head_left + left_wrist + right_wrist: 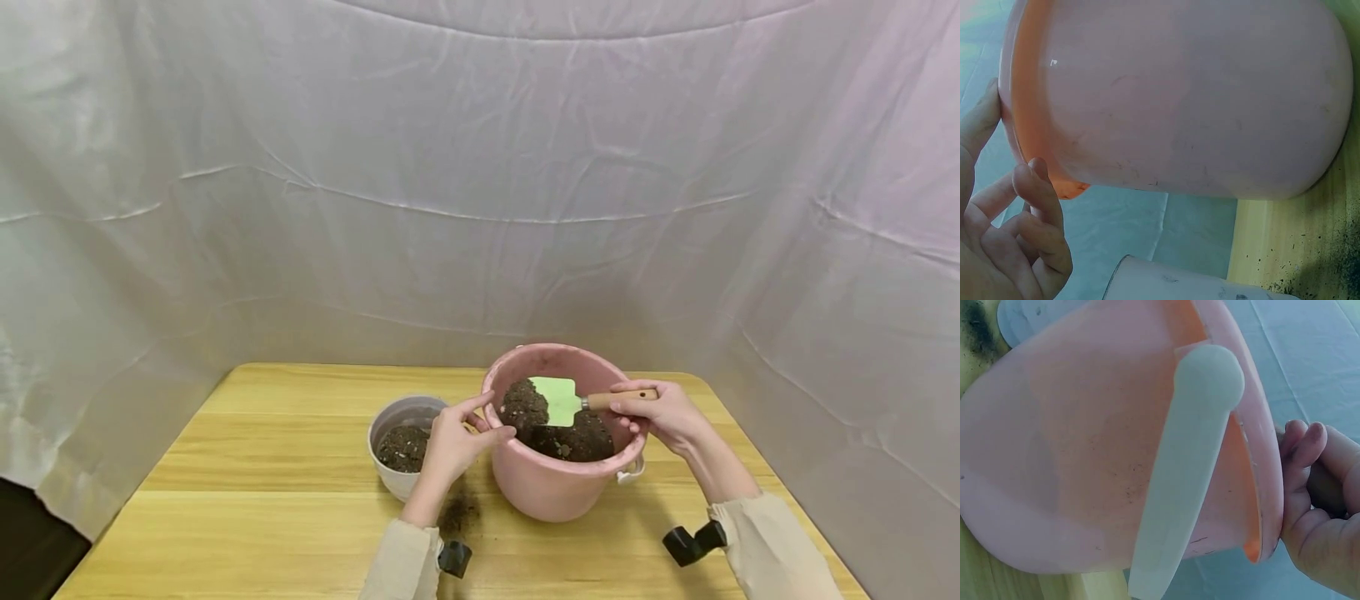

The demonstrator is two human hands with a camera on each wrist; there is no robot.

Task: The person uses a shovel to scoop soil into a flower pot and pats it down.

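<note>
Your right hand [660, 412] grips trowel [558, 401] by wooden handle, soil heaped on blade over pink bucket [558, 483]. Your left hand [453, 442] steadies bucket rim at 9 o'clock, thumb and forefinger spread. White pot [390, 467], bucket's 9 o'clock, part filled; more scoops likely needed. Spilled soil [459, 512] on table [262, 500].

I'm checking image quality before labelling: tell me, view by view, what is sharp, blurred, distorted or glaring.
Head view: evenly lit, sharp, the backdrop's folds bow outward toward the edges; pink bucket and trowel clear. Left wrist view: bucket wall soft, close, small highlight, fingers blurred. Right wrist view: white bucket handle out of focus.
</note>
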